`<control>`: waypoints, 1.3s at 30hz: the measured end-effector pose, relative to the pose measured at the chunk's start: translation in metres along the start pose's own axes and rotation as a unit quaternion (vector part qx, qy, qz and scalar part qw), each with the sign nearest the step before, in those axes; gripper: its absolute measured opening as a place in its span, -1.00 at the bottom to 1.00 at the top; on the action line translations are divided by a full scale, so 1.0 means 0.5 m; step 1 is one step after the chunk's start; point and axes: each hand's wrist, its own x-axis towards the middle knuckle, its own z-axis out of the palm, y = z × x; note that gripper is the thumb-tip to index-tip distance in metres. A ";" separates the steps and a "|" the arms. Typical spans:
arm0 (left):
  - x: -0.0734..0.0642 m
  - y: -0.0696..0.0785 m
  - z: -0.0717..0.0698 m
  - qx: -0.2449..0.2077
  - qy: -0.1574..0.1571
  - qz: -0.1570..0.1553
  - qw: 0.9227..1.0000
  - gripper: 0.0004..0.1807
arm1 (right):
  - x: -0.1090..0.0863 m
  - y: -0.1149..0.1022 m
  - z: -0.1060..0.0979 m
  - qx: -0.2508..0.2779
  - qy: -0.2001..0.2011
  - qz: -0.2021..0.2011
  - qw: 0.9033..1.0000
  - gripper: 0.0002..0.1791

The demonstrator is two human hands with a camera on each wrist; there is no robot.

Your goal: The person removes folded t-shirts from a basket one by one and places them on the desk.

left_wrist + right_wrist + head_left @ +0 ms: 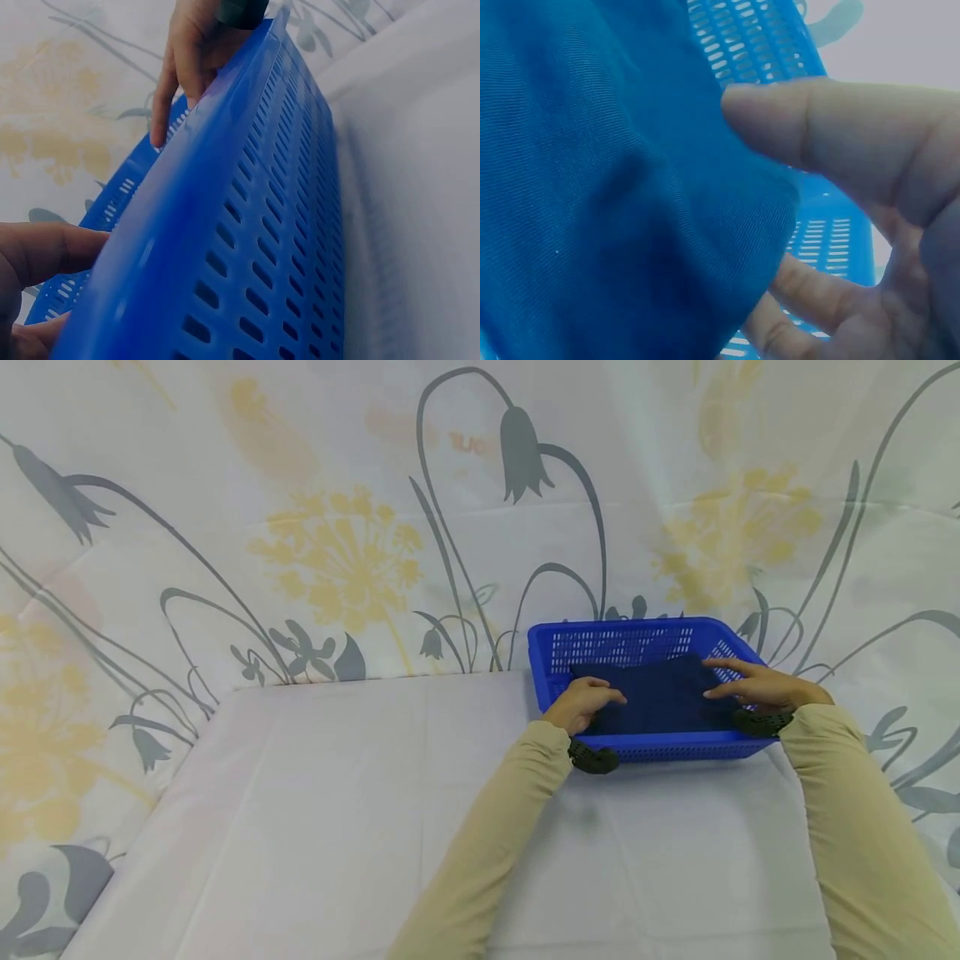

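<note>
A dark blue piece of cloth (667, 693) with a fine ribbed weave lies spread inside a blue plastic basket (652, 750). At the cloth's left edge is my left hand (583, 703), reaching over the near rim with a straight finger; the rim hides part of it in the left wrist view. My right hand (768, 685) is at the cloth's right edge, thumb and fingers spread apart. Close up in the right wrist view, the thumb (780, 120) is beside the cloth (630, 187), and other fingers pass behind its lower corner.
The slotted basket stands on a table covered in white cloth (337, 818), against a hanging curtain (337, 460) with grey and yellow flowers. Beige sleeves cover both arms, and dark bands (596, 757) circle the wrists.
</note>
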 end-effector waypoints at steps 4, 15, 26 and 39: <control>0.000 0.003 -0.004 0.042 0.002 -0.014 0.999 -0.56 | 0.004 0.002 0.000 -0.025 0.009 -0.020 0.999 -0.22; 0.012 0.002 -0.009 0.064 -0.037 -0.020 0.997 -0.32 | 0.001 -0.003 0.005 -0.041 -0.001 -0.035 0.999 -0.26; 0.014 0.003 -0.008 0.033 -0.022 0.001 0.999 -0.20 | 0.009 -0.011 0.009 -0.036 -0.019 -0.033 0.999 -0.28; 0.004 0.003 -0.002 0.025 0.026 0.060 0.998 -0.17 | 0.008 -0.016 0.009 -0.056 0.056 -0.056 0.995 -0.30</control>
